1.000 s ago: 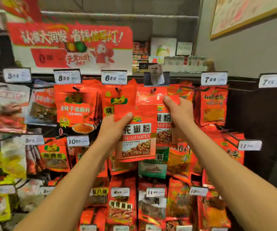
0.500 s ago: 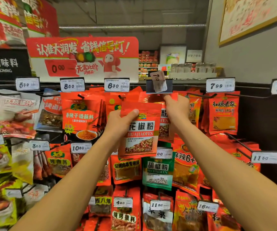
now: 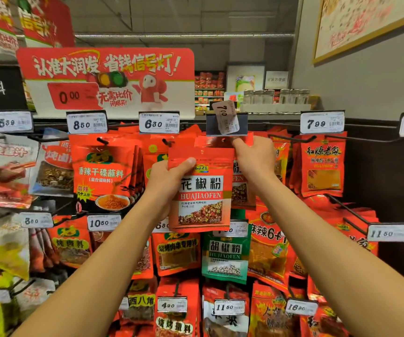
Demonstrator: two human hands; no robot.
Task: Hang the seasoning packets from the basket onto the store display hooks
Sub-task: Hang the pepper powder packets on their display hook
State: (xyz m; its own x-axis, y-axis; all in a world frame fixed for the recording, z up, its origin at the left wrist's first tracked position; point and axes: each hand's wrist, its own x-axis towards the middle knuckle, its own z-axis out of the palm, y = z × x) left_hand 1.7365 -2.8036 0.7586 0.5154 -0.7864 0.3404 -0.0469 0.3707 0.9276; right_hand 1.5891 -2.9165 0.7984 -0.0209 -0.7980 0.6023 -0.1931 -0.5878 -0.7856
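Note:
My left hand [image 3: 169, 181] grips the upper left corner of a red seasoning packet [image 3: 202, 190] labelled HUAJIAOFEN, held upright in front of the display. My right hand [image 3: 254, 159] pinches the top of a second, matching packet [image 3: 241, 188] just behind it, its hang hole close under the dark price-tag holder [image 3: 226, 124] with a crooked 7.00 label. The hook itself is hidden behind that holder. No basket is in view.
Rows of red packets hang on black hooks [image 3: 291, 138] with white price tags [image 3: 158, 122] all around. A green packet [image 3: 225, 254] hangs below the held one. A red promotional sign [image 3: 108, 79] stands above. A dark wall panel [image 3: 385, 181] is at right.
Both hands have risen with their packets towards the top row. The right hand's packet top now sits just under the 7.00 tag holder. The view has tilted upward.

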